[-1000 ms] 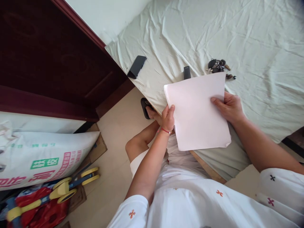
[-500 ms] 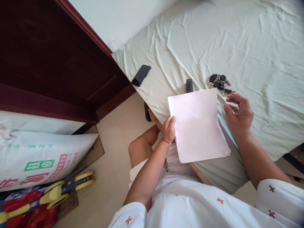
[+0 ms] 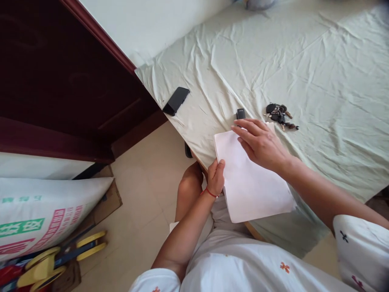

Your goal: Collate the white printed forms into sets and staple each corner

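A stack of white paper sheets (image 3: pixel 255 190) lies at the near edge of the cloth-covered surface, with its lower end over my lap. My left hand (image 3: pixel 216 176) is closed on the stack's left edge, thumb on top and fingers underneath. Over the upper part of the sheets is my right hand (image 3: pixel 263 144), palm down, its fingers stretched out to the left; whether it presses on the paper I cannot tell. Just beyond its fingertips sits a narrow black object (image 3: pixel 240 113) that looks like a stapler, partly hidden. A bunch of keys (image 3: pixel 278 113) lies beyond my right hand.
A black phone-like object in a folded case (image 3: pixel 176 100) stands near the left edge of the wrinkled pale cloth (image 3: pixel 322 81). Left of it is a dark red wooden panel (image 3: pixel 60 81). A printed white sack (image 3: pixel 54 211) and a yellow-wheeled toy (image 3: pixel 45 267) are on the floor.
My right hand has moved left from beside the stack to above its upper part. The left hand keeps its hold on the paper. The view has shifted slightly.
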A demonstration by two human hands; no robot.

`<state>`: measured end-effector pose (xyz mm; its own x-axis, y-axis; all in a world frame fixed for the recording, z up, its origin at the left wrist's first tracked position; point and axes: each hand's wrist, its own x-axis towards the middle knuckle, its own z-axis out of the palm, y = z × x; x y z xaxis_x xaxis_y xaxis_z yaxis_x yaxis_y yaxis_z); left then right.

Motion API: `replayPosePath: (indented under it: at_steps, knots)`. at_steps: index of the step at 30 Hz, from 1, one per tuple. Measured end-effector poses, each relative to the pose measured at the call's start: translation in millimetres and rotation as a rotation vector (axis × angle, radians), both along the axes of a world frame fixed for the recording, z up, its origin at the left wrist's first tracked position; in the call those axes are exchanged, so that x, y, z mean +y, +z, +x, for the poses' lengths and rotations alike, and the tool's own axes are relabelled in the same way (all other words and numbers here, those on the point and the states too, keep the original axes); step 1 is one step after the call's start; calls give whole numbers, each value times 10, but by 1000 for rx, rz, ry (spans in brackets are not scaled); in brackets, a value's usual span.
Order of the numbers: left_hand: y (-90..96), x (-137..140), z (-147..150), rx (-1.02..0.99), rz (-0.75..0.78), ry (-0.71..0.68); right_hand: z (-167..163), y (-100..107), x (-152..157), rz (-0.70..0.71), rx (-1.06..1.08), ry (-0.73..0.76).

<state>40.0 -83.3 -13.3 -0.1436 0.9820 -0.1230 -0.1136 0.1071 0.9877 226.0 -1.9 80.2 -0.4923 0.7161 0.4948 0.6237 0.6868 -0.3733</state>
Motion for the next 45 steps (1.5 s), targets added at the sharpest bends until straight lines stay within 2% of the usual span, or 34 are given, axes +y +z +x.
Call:
replayPosePath:
  at_steps: [4,8,17,25,30,33,38,45]
  knots:
    - [32,-22,8,-7,17,-44,-221,-52,169,4,-35,35]
    - [38,-32,-12,28,28,-85,-280,-71,207,-25,-43,57]
    - [18,-27,-25,98,23,-93,-278,-104,133,-66,-9,58]
    - [58,-6,-3,205,79,-69,-316,-103,121,-81,-81,20]
    - [76,-7,5,237,71,-64,-319,-118,108,-126,-182,88]
    - [82,-13,10,252,56,-73,-310,-127,134,-146,-163,93]
    - [95,-26,1,247,88,-140,-265,-206,216,-172,-62,52]
    - [61,-44,-10,294,93,-148,-182,-298,227,-165,-119,77]
